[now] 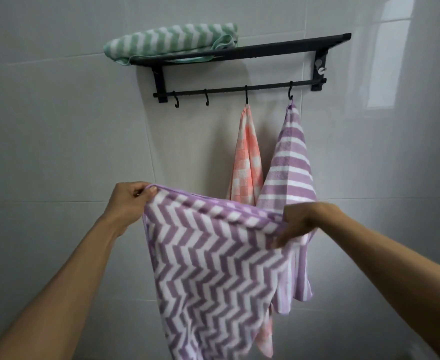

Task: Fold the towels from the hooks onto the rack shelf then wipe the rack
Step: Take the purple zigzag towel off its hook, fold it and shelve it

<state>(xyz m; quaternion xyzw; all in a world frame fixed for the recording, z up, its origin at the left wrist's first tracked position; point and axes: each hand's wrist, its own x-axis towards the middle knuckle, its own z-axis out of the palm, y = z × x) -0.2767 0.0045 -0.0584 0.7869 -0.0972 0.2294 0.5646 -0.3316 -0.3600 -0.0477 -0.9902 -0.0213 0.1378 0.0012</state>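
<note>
I hold a purple-and-white zigzag towel stretched out in front of me, below the rack. My left hand pinches its upper left corner and my right hand grips its upper right edge. The black wall rack hangs above, with a folded green-and-white zigzag towel lying on the left end of its shelf. From the hook rail hang a pink checked towel on the third hook and a purple striped towel on the fourth; their lower parts are hidden behind the held towel.
Two hooks on the left of the rail carry nothing. The right part of the shelf is bare. A white tiled wall lies behind everything, with a window's reflection on the right.
</note>
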